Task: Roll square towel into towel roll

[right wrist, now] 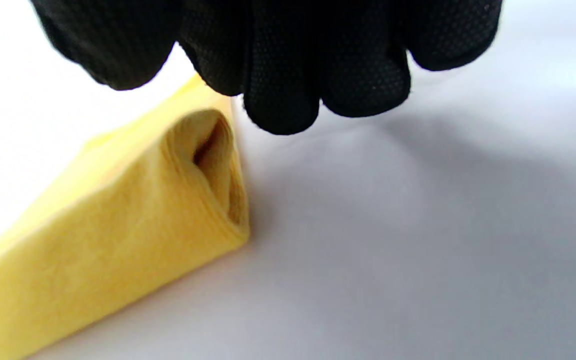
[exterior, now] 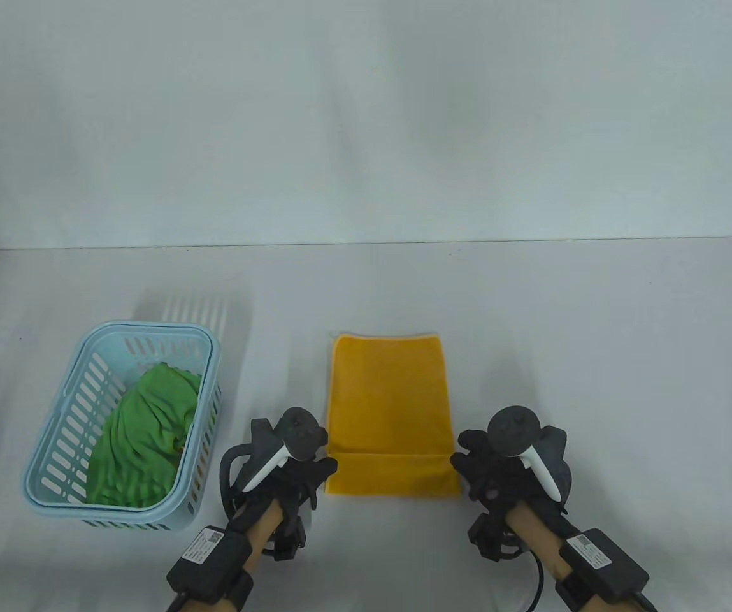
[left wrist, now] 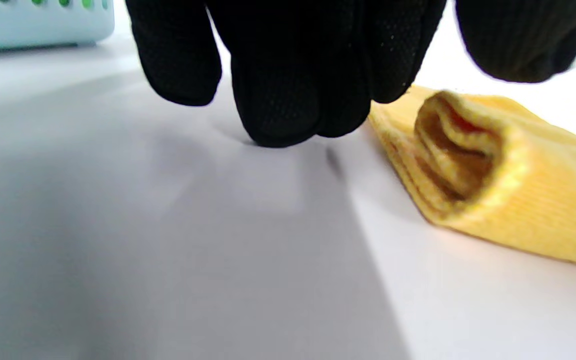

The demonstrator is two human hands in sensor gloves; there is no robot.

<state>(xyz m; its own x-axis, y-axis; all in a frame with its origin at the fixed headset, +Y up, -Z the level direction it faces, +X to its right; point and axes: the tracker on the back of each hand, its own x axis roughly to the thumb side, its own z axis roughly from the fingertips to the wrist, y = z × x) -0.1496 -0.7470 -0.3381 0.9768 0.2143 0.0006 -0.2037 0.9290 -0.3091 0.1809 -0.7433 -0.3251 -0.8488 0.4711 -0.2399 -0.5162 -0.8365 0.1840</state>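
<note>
The yellow towel (exterior: 391,408) is laid flat on the white table (exterior: 595,357), folded into a narrow upright rectangle between the two hands. Its near edge is turned over into a first low roll (exterior: 391,475), seen in the table view as a band across the bottom. In the left wrist view the roll's open end (left wrist: 460,150) is shown, with loose layers curled inside; in the right wrist view the other end (right wrist: 215,165) is shown as a flattened loop. The far part of the towel is cut off in both wrist views.

The left hand (exterior: 292,472) is placed just beside the roll's left end. Its fingertips (left wrist: 278,110) are curled downward toward the table next to the towel, and nothing is held in them. Whether the tips touch the cloth cannot be told, since the contact is hidden behind the fingers.

The right hand (exterior: 496,475) is placed just beside the roll's right end. Its fingertips (right wrist: 280,100) are bent downward above the table, close to the towel's edge, and nothing is gripped. Contact with the cloth cannot be made out here either. Much of each hand is covered by its tracker in the table view.

Well to the left, a light blue basket (exterior: 53,440) is seen with a crumpled green cloth (exterior: 143,446) inside.
</note>
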